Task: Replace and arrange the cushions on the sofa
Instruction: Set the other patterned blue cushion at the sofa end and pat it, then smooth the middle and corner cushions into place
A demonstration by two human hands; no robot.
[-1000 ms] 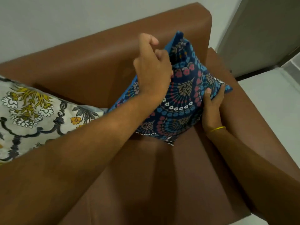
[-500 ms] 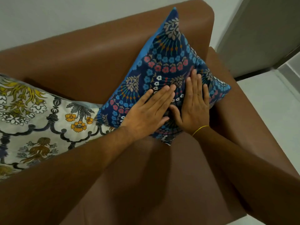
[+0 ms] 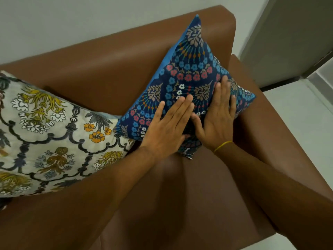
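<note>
A: Item one, step in hand?
B: Settling the blue floral cushion (image 3: 189, 82). It stands on one corner against the brown sofa (image 3: 108, 69) backrest, at about 1 o'clock from frame centre, in the corner by the armrest. The left hand (image 3: 167, 130) and right hand (image 3: 216, 121) both lie flat on its face, fingers (image 3: 182, 107) stretched out and close together, gripping nothing. Judged as patting it into place.

A: Item two, neighbouring stock?
B: Cream floral cushion (image 3: 45, 134), at 9 o'clock, leaning on the same backrest. Its right corner touches or just overlaps the blue one's lower left corner; which, I cannot tell.

A: Item three, next move?
B: Likely lifting both palms away without tipping the blue cushion, since it balances on a point. Then, perhaps, straightening the cream one.

A: Item four, hidden or unclear?
B: The blue cushion's lower part lies under the palms. The cream cushion's left part is cut off by the frame edge, as is the rest of the sofa. A yellow band (image 3: 222, 146) circles the right wrist. Forearms cover much of the seat.
</note>
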